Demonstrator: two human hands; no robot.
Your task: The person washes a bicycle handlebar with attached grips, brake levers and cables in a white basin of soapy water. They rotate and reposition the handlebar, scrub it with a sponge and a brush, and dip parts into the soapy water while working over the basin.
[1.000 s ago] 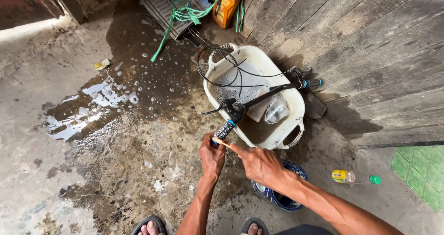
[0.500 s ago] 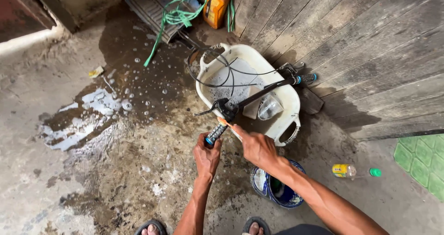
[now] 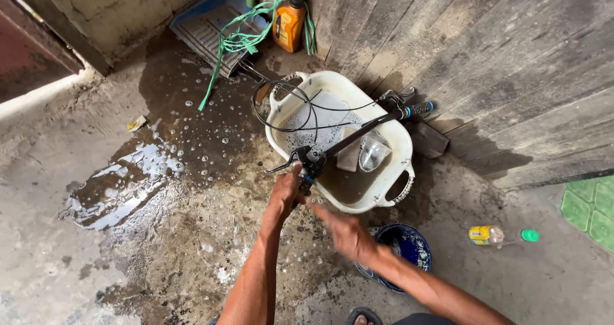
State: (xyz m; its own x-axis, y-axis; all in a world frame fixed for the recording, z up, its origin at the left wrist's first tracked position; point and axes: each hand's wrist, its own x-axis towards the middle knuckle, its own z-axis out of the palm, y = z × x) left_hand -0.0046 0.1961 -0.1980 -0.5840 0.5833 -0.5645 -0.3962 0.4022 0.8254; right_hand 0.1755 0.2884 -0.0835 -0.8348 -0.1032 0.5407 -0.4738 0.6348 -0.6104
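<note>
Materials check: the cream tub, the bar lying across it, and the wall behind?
Tub: looks like moulded plastic, glossy cream, with cut-out handles. Handlebar: probably metal tube, matt black, carrying cables and a blue-ended grip; left hand grips one end. Wall: weathered grey wooden planks, grain and seams visible.

**Packages and labels on site**

Two items noted. An orange plastic bottle (image 3: pixel 289 23) with a dark cap stands upright at the foot of the wooden wall, top of view, with green cord draped around it; it carries a label on its front, too small to make out. A small clear bottle (image 3: pixel 488 235) lies on its side on the concrete floor at right, wrapped in a yellow label. Its green cap (image 3: pixel 529 235) lies just beside its neck. No signs or screens seen.
</note>
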